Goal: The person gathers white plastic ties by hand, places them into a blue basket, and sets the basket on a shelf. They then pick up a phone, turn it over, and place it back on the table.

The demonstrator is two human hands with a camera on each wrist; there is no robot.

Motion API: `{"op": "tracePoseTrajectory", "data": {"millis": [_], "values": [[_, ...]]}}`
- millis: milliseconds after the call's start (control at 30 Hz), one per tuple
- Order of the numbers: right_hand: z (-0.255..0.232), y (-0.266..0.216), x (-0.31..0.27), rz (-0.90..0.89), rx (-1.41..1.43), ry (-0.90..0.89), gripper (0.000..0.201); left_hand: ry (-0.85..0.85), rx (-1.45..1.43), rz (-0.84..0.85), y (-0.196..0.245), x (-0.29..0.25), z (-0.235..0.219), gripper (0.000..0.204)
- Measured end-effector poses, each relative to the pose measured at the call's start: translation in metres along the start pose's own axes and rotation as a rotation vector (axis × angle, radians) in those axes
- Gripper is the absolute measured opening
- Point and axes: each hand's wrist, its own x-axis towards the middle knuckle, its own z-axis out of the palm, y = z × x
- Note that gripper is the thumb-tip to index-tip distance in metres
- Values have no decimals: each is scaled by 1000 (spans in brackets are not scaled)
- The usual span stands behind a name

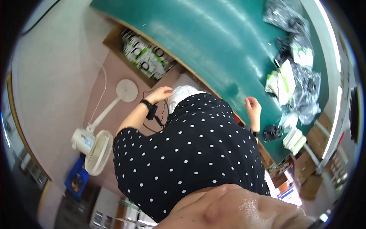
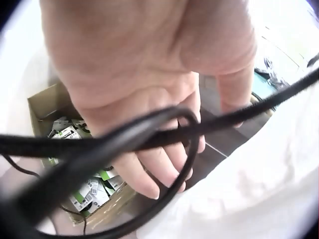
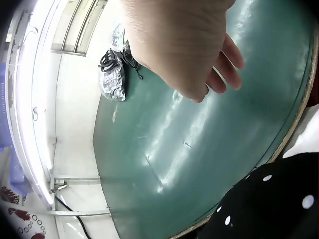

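Note:
My left hand point(image 1: 162, 94) hangs beside the white cloth at my lap, its fingers loosely extended. In the left wrist view the palm point(image 2: 144, 55) faces the camera, and a looped black cable point(image 2: 169, 134) crosses in front of the fingers. Beyond them stands a cardboard box point(image 2: 47, 102) with white-and-green packages point(image 2: 92, 196) inside. My right hand point(image 1: 253, 109) is raised over the near edge of the green table point(image 1: 213, 45), fingers slightly bent with nothing between them. The right wrist view shows that hand point(image 3: 179, 45) above the bare green surface.
On the table's right side lie clear plastic bags point(image 1: 305, 87) with black cables, white-and-green packages point(image 1: 284, 82) and a black coiled cable point(image 1: 272, 132). A white fan point(image 1: 98, 152) stands on the floor to the left. The open box point(image 1: 146, 57) sits at the table's edge.

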Motion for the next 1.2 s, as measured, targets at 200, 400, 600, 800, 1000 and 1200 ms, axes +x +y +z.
{"op": "tracePoseTrajectory", "data": {"millis": [200,400,600,800,1000,1200], "values": [[-22,21,5,4,-88,61,23,211,-457,57,102,38,-16,36],[-30,67,-50,213,12,275,23,68,-407,19,216,82,-36,31],[6,94,-126,541,204,583,26,-143,-146,166,314,133,-66,34],[74,69,-178,670,343,688,25,-216,-90,319,368,196,-70,43],[125,51,-200,766,433,666,25,-92,160,393,363,241,-37,59],[140,60,-201,780,422,695,25,72,901,663,292,291,-16,67]]}}
